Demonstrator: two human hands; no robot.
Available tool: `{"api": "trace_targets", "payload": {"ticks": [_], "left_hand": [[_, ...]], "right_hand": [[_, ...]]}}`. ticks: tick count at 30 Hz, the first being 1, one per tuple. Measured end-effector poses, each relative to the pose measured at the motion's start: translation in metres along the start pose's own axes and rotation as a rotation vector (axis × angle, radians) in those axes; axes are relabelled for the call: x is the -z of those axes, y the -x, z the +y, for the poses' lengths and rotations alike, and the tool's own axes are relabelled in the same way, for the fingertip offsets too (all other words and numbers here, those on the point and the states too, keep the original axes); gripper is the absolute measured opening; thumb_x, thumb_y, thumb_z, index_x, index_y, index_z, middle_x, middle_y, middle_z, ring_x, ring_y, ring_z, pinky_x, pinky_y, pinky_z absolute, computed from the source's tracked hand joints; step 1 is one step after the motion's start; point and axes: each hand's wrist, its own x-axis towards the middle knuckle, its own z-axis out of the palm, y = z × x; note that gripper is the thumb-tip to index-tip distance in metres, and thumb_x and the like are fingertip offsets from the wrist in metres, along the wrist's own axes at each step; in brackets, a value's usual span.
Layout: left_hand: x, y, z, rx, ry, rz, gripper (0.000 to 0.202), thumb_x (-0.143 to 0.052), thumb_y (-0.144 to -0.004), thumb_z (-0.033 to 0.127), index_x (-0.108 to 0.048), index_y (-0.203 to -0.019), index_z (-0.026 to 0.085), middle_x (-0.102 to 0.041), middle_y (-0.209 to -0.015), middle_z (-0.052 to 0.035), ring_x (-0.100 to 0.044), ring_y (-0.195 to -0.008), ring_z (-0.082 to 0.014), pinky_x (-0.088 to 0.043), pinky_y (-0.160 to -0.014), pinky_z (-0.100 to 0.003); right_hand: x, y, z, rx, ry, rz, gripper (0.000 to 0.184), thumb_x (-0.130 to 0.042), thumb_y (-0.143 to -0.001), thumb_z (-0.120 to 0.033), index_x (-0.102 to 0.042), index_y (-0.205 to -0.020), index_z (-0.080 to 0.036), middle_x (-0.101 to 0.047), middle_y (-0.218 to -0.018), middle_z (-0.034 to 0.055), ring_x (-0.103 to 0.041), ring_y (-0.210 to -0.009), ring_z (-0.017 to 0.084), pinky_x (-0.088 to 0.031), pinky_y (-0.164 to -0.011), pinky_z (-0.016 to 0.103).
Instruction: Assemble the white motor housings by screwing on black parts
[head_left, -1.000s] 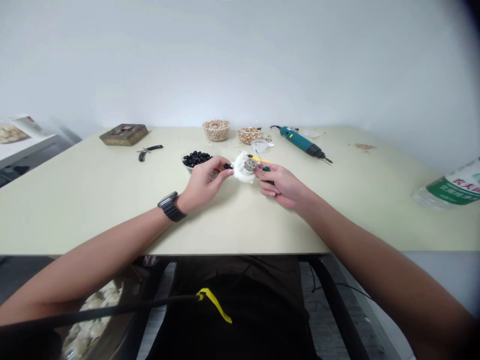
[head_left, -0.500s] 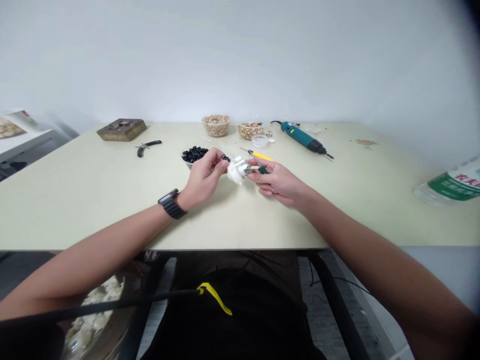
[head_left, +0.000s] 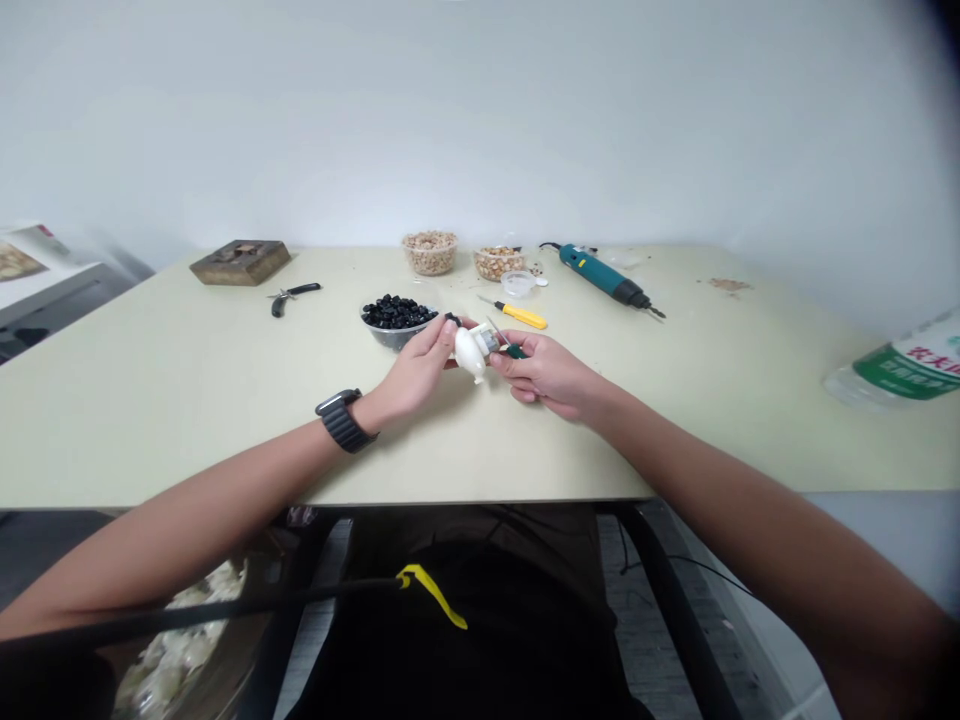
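Note:
My left hand [head_left: 416,368] and my right hand [head_left: 547,374] meet above the middle of the pale table top [head_left: 225,420]. The fingers of my left hand pinch a white plastic part [head_left: 469,354] with a small metal body [head_left: 486,342] fixed to it. A small black piece [head_left: 452,319] shows at my left fingertips. My right hand grips a green-handled small screwdriver [head_left: 514,351], its thin shaft pointing up and left, close to the metal body. Part of the white piece is hidden behind my fingers.
Behind my hands stand a bowl of black pieces [head_left: 396,325] and a yellow-handled tool [head_left: 523,316]. Farther back lie pliers [head_left: 292,295], a wooden block [head_left: 240,262], two tubs of grains [head_left: 430,253], and a teal electric screwdriver [head_left: 604,281]. A water bottle [head_left: 904,365] lies at right.
The white part has turned in my hands, and both hands have shifted slightly left. The yellow-handled tool now shows fully, clear of my right hand.

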Motion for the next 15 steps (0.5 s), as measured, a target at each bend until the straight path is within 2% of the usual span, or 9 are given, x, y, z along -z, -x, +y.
{"api": "trace_targets", "payload": {"ticks": [3,5,7,10,13,15], "left_hand": [[-0.007,0.004,0.005,0.099,0.186,-0.052,0.062,-0.063,-0.103,0.079,-0.064,-0.133,0.025,-0.070,-0.137,-0.0113,-0.069,-0.118,-0.0242,-0.064,-0.099,-0.042],[-0.012,0.008,0.010,0.122,0.217,-0.077,0.064,-0.071,-0.099,0.078,-0.059,-0.135,0.027,-0.066,-0.137,-0.0100,-0.067,-0.116,-0.0237,-0.063,-0.096,-0.040],[-0.016,0.011,0.015,0.111,0.191,-0.090,0.066,-0.079,-0.095,0.075,-0.054,-0.134,0.027,-0.064,-0.131,-0.0079,-0.065,-0.109,-0.0210,-0.061,-0.091,-0.036],[-0.016,0.012,0.020,0.088,0.130,-0.095,0.061,-0.079,-0.098,0.070,-0.051,-0.130,0.027,-0.063,-0.118,-0.0049,-0.064,-0.097,-0.0185,-0.057,-0.086,-0.035],[-0.013,0.011,0.022,0.020,-0.004,-0.094,0.053,-0.077,-0.101,0.063,-0.051,-0.128,0.025,-0.061,-0.107,-0.0034,-0.062,-0.092,-0.0187,-0.055,-0.085,-0.037],[-0.011,0.010,0.022,-0.031,-0.079,-0.095,0.049,-0.075,-0.103,0.058,-0.050,-0.126,0.023,-0.060,-0.108,-0.0041,-0.060,-0.092,-0.0186,-0.054,-0.084,-0.037]], "right_hand": [[-0.001,0.000,0.003,-0.001,-0.002,-0.029,0.051,-0.102,-0.082,-0.040,-0.071,-0.117,-0.020,-0.040,-0.060,-0.0143,-0.023,-0.050,0.005,-0.023,-0.047,0.024],[-0.001,-0.001,0.004,0.006,0.000,-0.051,0.054,-0.103,-0.081,-0.047,-0.071,-0.116,-0.020,-0.042,-0.060,-0.0138,-0.024,-0.050,0.005,-0.024,-0.048,0.024],[-0.001,-0.001,0.006,0.017,0.011,-0.058,0.056,-0.102,-0.081,-0.052,-0.072,-0.117,-0.021,-0.049,-0.064,-0.0113,-0.025,-0.050,0.005,-0.025,-0.047,0.024],[-0.001,-0.001,0.006,0.026,0.027,-0.054,0.058,-0.103,-0.080,-0.055,-0.073,-0.118,-0.023,-0.060,-0.074,-0.0073,-0.029,-0.049,0.004,-0.028,-0.047,0.024],[-0.001,0.000,0.005,0.049,0.066,-0.067,0.058,-0.104,-0.078,-0.054,-0.074,-0.117,-0.025,-0.072,-0.091,-0.0022,-0.037,-0.049,0.004,-0.030,-0.046,0.026],[-0.001,0.001,0.005,0.073,0.097,-0.077,0.056,-0.105,-0.077,-0.050,-0.074,-0.116,-0.026,-0.075,-0.101,-0.0005,-0.040,-0.049,0.003,-0.030,-0.044,0.026]]}}
